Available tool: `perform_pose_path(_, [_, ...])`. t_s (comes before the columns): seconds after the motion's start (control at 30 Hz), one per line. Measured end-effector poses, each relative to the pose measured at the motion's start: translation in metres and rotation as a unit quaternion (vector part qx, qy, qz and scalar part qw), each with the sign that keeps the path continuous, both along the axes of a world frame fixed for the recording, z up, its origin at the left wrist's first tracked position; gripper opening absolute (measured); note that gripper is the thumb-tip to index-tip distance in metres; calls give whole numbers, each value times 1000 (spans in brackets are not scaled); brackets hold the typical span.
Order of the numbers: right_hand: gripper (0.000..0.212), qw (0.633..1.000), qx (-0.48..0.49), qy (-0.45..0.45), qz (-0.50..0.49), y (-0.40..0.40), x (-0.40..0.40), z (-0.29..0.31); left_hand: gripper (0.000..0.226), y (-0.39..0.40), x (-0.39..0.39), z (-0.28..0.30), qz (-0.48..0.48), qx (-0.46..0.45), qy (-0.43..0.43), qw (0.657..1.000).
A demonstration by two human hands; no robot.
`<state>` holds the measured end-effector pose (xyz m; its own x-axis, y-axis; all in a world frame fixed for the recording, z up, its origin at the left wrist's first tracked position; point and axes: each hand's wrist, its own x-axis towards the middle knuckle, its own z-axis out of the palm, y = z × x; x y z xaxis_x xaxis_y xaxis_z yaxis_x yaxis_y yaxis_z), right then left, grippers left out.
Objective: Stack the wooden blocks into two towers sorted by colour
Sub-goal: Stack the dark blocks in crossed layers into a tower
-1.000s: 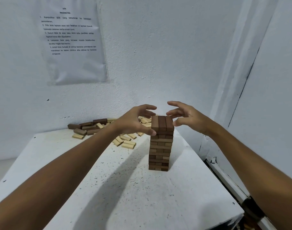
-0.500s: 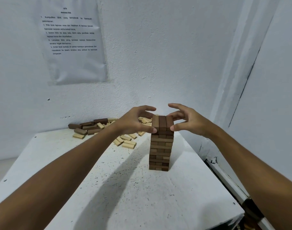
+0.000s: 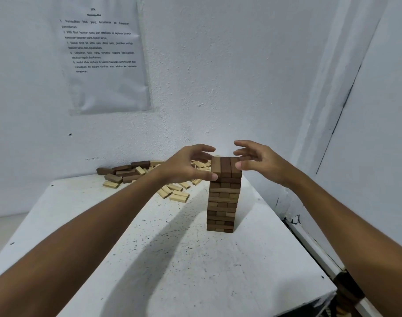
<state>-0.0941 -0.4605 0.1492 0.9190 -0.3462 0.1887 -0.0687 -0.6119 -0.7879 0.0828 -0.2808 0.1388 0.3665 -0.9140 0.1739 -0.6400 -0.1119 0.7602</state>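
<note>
A tower of dark brown wooden blocks (image 3: 222, 202) stands upright on the white table (image 3: 172, 259), right of centre. Its top layer is three blocks (image 3: 226, 167) side by side. My left hand (image 3: 186, 165) is at the top layer's left side, thumb tip touching the leftmost block, fingers spread and holding nothing. My right hand (image 3: 257, 160) is at the right side, thumb against the rightmost top block, fingers extended above it. Loose dark blocks (image 3: 124, 172) and pale blocks (image 3: 174, 193) lie scattered at the table's back.
A printed paper sheet (image 3: 104, 53) hangs on the white wall behind the table. The wall corner and a door frame (image 3: 328, 133) stand close on the right. The table's right edge (image 3: 309, 248) runs just beyond the tower.
My right hand moved in from the right to the top layer and now touches it with the thumb. My left hand stayed at the left side of the top.
</note>
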Motion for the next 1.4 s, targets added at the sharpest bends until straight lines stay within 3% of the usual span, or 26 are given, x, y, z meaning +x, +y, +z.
perform_pose_path(0.1, [53,999,-21,-30,-33,3,1,4,86,5,1,2,3,-11,1,1000])
perform_pose_path(0.37, [44,987,-109,-89,-74,32,21,22,67,34,16,10,40,-13,-38,998])
perform_pose_path(0.7, [43,980,-169,-104,13,96,74,33,54,117,59,13,135,13,-92,986])
perform_pose_path(1.03, [43,989,-118,-17,82,154,151,-19,39,200,94,-34,249,51,-82,964])
perform_pose_path(1.4, [45,990,-104,76,66,182,239,-112,49,210,136,-120,315,95,-119,937])
